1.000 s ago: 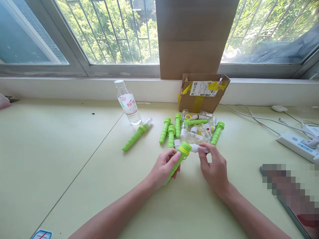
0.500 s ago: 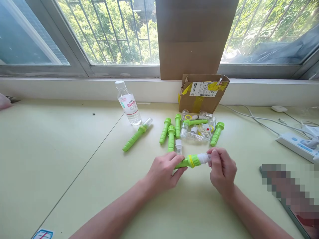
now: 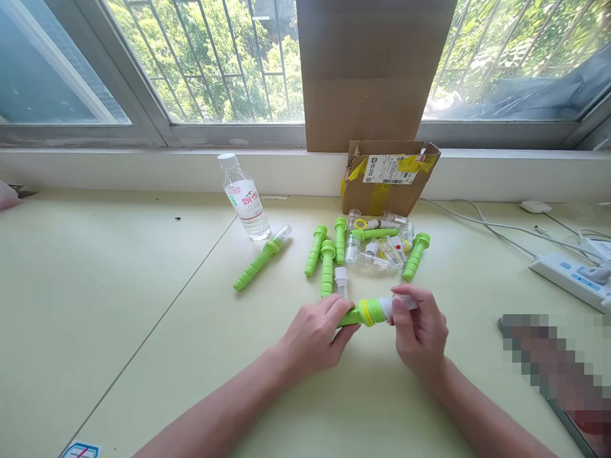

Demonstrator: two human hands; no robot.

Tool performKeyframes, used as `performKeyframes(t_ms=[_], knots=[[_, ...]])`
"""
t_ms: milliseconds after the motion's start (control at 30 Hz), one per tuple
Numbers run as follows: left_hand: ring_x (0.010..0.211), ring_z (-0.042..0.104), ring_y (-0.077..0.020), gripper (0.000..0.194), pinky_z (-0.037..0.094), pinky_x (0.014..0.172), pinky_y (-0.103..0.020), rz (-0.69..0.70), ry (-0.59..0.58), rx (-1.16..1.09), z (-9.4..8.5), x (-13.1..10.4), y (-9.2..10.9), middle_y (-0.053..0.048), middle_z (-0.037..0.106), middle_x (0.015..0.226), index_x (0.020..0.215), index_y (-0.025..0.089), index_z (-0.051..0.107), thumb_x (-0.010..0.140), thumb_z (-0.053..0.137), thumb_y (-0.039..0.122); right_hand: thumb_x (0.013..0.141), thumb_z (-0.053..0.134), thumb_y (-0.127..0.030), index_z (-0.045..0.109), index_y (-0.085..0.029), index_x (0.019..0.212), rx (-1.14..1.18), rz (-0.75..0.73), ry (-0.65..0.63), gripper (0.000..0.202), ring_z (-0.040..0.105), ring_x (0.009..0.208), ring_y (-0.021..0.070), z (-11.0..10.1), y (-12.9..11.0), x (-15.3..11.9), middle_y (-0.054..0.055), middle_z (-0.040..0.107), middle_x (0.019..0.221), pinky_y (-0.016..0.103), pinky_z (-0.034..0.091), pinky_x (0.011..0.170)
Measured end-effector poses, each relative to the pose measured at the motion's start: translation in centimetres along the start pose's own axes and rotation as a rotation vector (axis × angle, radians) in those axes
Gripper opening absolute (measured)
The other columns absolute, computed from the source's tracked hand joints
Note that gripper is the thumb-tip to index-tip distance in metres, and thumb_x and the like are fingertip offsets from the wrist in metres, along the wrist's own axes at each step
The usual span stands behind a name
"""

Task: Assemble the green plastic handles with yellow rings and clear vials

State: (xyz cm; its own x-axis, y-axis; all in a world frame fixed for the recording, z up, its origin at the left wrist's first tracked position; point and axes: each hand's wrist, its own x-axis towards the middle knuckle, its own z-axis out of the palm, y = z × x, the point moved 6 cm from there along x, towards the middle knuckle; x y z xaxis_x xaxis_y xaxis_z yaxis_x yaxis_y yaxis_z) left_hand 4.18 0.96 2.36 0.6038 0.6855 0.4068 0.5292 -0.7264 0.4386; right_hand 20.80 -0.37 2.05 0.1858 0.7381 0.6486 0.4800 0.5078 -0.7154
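Before me: one pale yellow-green table point(image 3: 119, 305), seam running diagonally; one white sill ledge point(image 3: 167, 172) behind it; grey-framed windows point(image 3: 214, 63), barred, with sunlit foliage outside; one brown cardboard panel point(image 3: 372, 76) against them; bright daylight throughout.

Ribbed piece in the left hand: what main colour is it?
The ribbed piece is mostly green, clearest in the head view.

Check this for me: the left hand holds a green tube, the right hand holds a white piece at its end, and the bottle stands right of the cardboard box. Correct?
The bottle stands left of the cardboard box, as the head view shows. The left hand does hold a green tube, the right hand a white piece at its end.
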Motion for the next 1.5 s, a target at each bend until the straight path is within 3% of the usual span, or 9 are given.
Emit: performKeyframes(t_ms=[167,333,500,600,667,833,1100,1300,1500], knots=[[0.060,0.046,-0.0133,0.015,0.033,0.055,-0.024,-0.051,0.019,-0.163,0.1,0.0,0.0,-0.002,0.053,0.077,0.106,0.019,0.044,0.093,0.044,0.025,0.091,0.047,-0.025,0.041,-0.023,0.124,0.176,-0.012,0.049,0.034,0.054,0.056,0.0127,0.0,-0.1,0.0,-0.002,0.055,0.071,0.028,0.048,0.050],[0.056,0.038,-0.0114,0.020,0.032,0.055,-0.023,-0.128,0.145,-0.352,-0.4,-0.2,-0.5,0.004,0.044,0.071,0.113,0.022,0.033,0.094,0.038,0.022,0.094,0.038,-0.027,0.041,-0.024,0.126,0.121,-0.057,0.035,0.031,0.057,0.066,0.0151,0.0,-0.2,0.2,0.003,0.060,0.083,0.033,0.052,0.057],[0.071,0.049,-0.0136,0.019,0.039,0.066,-0.027,-0.198,0.254,-0.479,-0.7,-0.3,-1.3,0.000,0.050,0.084,0.112,0.023,0.030,0.095,0.039,0.023,0.089,0.050,-0.022,0.053,-0.025,0.122,-0.193,-0.113,-0.272,0.033,0.057,0.101,0.0226,2.4,-0.7,0.5,0.010,0.056,0.110,0.039,0.053,0.079],[0.075,0.051,-0.0141,0.019,0.041,0.069,-0.028,-0.210,0.283,-0.500,-0.8,-0.2,-1.5,-0.002,0.051,0.090,0.113,0.023,0.031,0.095,0.040,0.022,0.090,0.049,-0.027,0.053,-0.027,0.126,-0.354,-0.168,-0.495,0.037,0.044,0.122,0.0296,4.2,-1.0,0.0,0.013,0.045,0.132,0.049,0.046,0.094],[0.075,0.052,-0.0143,0.020,0.042,0.069,-0.028,-0.212,0.295,-0.507,-0.8,-0.2,-1.5,-0.002,0.050,0.089,0.113,0.023,0.031,0.095,0.040,0.022,0.090,0.048,-0.028,0.061,-0.027,0.117,-0.424,-0.174,-0.541,0.030,0.040,0.127,0.0317,4.6,-0.9,-0.2,0.011,0.044,0.135,0.054,0.040,0.099],[0.076,0.052,-0.0143,0.020,0.042,0.071,-0.029,-0.209,0.266,-0.513,-0.7,-0.2,-1.6,-0.002,0.051,0.091,0.114,0.023,0.031,0.095,0.040,0.022,0.091,0.047,-0.029,0.067,-0.023,0.100,-0.437,-0.060,-0.340,0.023,0.048,0.118,0.0280,3.2,0.4,0.4,0.011,0.056,0.121,0.050,0.041,0.097],[0.072,0.050,-0.0144,0.018,0.040,0.067,-0.028,-0.246,0.277,-0.470,-0.5,-0.4,-1.8,-0.001,0.051,0.088,0.110,0.023,0.033,0.094,0.042,0.023,0.089,0.050,-0.028,0.067,-0.026,0.102,-0.545,-0.076,-0.497,0.021,0.050,0.117,0.0282,4.2,1.4,-0.1,0.009,0.059,0.120,0.057,0.033,0.102],[0.072,0.049,-0.0147,0.021,0.038,0.066,-0.027,-0.251,0.299,-0.436,-0.5,-0.5,-1.8,-0.001,0.051,0.088,0.112,0.024,0.033,0.094,0.042,0.022,0.090,0.049,-0.032,0.054,-0.026,0.125,-0.591,-0.107,-0.614,0.036,0.043,0.126,0.0316,4.9,1.0,-0.5,0.011,0.051,0.133,0.063,0.026,0.104],[0.062,0.041,-0.0121,0.020,0.034,0.060,-0.024,-0.241,0.278,-0.352,-0.5,-0.5,-1.9,0.002,0.045,0.079,0.111,0.024,0.032,0.093,0.041,0.022,0.088,0.051,-0.021,0.057,-0.022,0.108,-0.407,-0.093,-0.386,0.021,0.058,0.096,0.0230,3.7,0.5,0.5,0.008,0.063,0.099,0.040,0.048,0.085]])
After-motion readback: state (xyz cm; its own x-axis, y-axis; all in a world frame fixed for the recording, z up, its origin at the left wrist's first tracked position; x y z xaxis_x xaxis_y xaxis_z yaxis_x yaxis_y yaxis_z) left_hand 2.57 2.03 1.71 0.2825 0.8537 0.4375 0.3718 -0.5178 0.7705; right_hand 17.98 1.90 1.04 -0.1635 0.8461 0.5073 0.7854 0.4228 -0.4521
